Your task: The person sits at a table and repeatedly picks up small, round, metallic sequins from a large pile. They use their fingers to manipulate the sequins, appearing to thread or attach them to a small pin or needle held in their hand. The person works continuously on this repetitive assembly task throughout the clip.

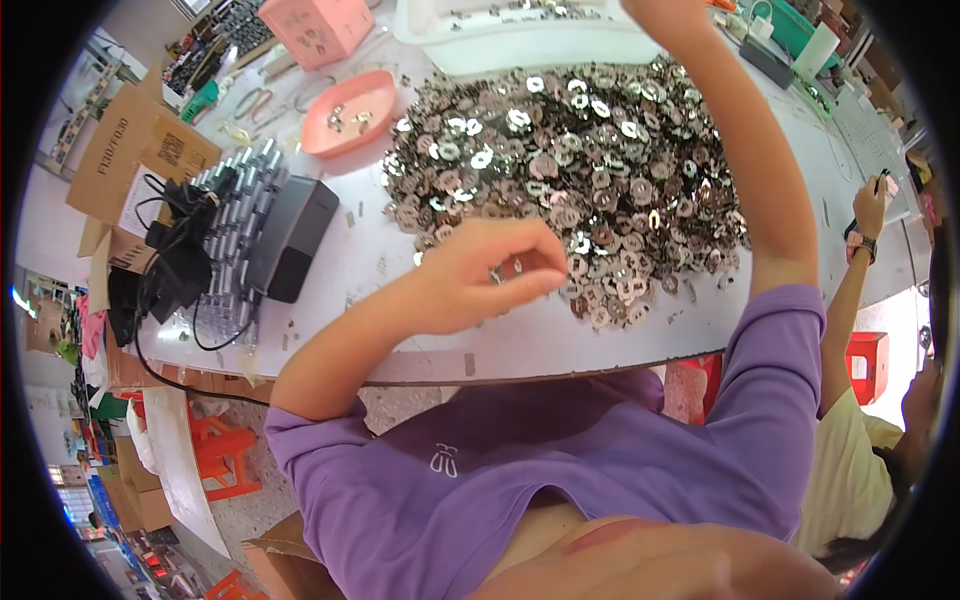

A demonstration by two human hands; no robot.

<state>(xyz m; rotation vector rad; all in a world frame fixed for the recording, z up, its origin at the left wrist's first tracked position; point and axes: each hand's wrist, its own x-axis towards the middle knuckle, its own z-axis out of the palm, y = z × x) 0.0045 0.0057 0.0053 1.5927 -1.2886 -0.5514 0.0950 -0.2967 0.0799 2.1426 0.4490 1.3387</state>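
Observation:
A broad heap of small, flat, ring-like metal parts (pixel 590 160) lies on the white table. My left hand (pixel 480 275) is at the heap's near edge, its fingers curled around a few small shiny metal pieces (pixel 517 266). Its thumb and index finger form a loose C. My right hand (pixel 668 12) reaches across the heap to the white plastic tub (pixel 530 48) at the far side. The top edge of the picture cuts off its fingers, so what it holds is hidden. More metal parts lie inside the tub.
A pink dish (pixel 350 112) with a few parts and a pink box (pixel 318 30) stand left of the tub. Farther left are a black device (pixel 293 238), stacked metal cylinders, cables and a cardboard box (pixel 140 150). A co-worker's hand (pixel 870 205) is at the right.

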